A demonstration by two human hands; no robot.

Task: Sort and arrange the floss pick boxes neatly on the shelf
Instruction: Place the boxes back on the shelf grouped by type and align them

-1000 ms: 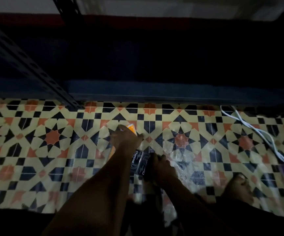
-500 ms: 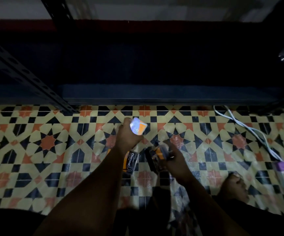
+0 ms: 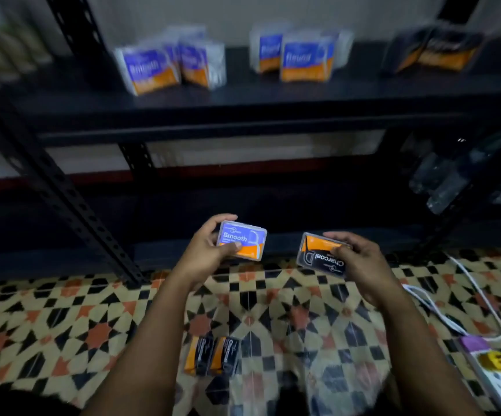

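A patterned tile floor (image 3: 63, 325) runs up to a dark metal shelf (image 3: 273, 97), where blue-and-orange boxes (image 3: 153, 70) are stood toward the left and middle and dark ones (image 3: 441, 52) toward the right edge. A second ago only the floor and the dim bottom tier were seen, both hands low over the tiles; the view has since been raised and a box lifted in each hand. From the fingers outward: the blue box (image 3: 241, 240), marked "Smooth", is pinched by the left hand (image 3: 204, 250), thumb across its face. The black box (image 3: 322, 255), marked "Charcoal" and read upside down, is gripped by the right hand (image 3: 360, 262). 2 more Charcoal boxes (image 3: 213, 355) are left on the floor. The sorting is judged under way, each kind being bound for its own group
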